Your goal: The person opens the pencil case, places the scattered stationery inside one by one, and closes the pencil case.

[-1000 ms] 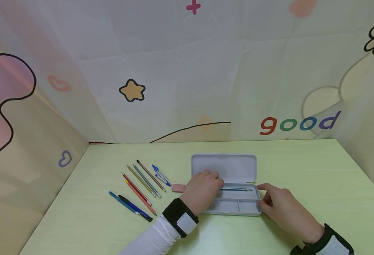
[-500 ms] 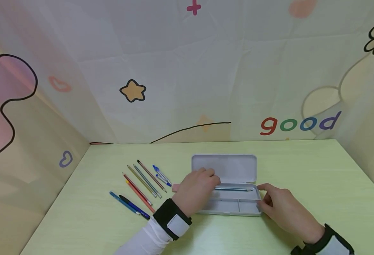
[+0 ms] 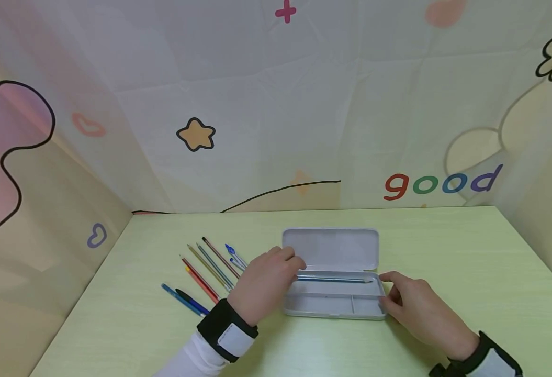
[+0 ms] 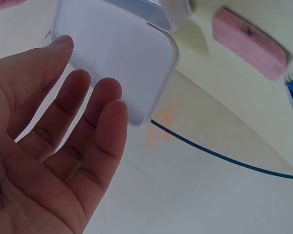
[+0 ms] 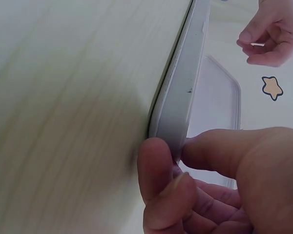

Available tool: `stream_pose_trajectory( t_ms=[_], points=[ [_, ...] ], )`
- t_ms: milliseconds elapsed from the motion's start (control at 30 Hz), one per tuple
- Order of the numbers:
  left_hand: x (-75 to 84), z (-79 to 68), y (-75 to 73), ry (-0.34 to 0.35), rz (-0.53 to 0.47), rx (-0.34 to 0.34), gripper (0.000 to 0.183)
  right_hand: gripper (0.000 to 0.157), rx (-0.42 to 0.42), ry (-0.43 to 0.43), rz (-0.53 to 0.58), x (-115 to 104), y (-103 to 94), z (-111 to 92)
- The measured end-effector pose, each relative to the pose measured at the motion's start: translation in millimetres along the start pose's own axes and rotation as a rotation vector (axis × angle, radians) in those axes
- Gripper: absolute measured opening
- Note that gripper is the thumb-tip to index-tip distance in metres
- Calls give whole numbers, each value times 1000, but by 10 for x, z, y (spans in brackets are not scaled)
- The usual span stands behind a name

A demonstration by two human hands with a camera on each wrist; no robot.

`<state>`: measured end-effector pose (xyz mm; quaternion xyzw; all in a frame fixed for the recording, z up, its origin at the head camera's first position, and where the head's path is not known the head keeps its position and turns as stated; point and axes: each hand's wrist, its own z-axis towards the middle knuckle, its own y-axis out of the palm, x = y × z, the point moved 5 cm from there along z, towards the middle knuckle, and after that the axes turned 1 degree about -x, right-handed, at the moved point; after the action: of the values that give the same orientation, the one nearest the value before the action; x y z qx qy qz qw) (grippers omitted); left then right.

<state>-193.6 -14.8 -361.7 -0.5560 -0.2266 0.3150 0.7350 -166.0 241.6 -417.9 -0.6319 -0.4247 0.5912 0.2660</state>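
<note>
A white pencil case (image 3: 318, 305) lies with its lid (image 3: 330, 248) tipped back. One blue-green pencil (image 3: 337, 279) rests in its long rear compartment. My left hand (image 3: 266, 283) hovers at the case's left end; in the left wrist view its fingers are loosely bent, apart from the thumb, with nothing between them. A pink eraser (image 4: 250, 43) sits beside the case in that view; in the head view the left hand hides it. With thumb and fingers, my right hand (image 3: 414, 303) pinches the case's right end, also seen in the right wrist view.
Left of the case lie several pencils, including a red one (image 3: 200, 278) and a brown one (image 3: 219, 255). Blue pens (image 3: 192, 301) lie nearer the front, partly behind the left wrist, and more blue-and-clear pens (image 3: 234, 256) farther back. A printed cloth wall stands behind the table (image 3: 426, 235).
My left hand has moved left, away from the pencil, uncovering more of it and the case's left end. It now covers the eraser. The right hand stays on the case.
</note>
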Motion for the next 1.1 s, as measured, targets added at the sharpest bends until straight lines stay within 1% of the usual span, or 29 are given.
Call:
stream_pose_trajectory(
  t_ms=[200, 333, 467, 633, 767, 933, 1100],
  points=[
    [-124, -141, -81, -48, -50, -3, 21, 51, 8, -2, 2, -2, 3, -7],
    [-206, -241, -108, -73, -53, -4, 24, 50, 12, -9, 4, -5, 4, -9],
    [-296, -333, -130, -97, -65, -6, 21, 51, 5, -8, 4, -2, 2, -4],
    [-395, -453, -167, -108, -107, 31, 18, 51, -1, -5, 9, 5, -1, -2],
    [-475, -552, -183, -122, -85, 50, 21, 51, 2, 0, 6, 0, -3, -14],
    [-579, -670, -186, -172, -59, 24, 29, 51, 9, -7, 1, -6, -9, -19],
    [-682, -775, -191, -197, -59, 13, 33, 50, 13, -14, 2, -14, -11, -22]
  ],
)
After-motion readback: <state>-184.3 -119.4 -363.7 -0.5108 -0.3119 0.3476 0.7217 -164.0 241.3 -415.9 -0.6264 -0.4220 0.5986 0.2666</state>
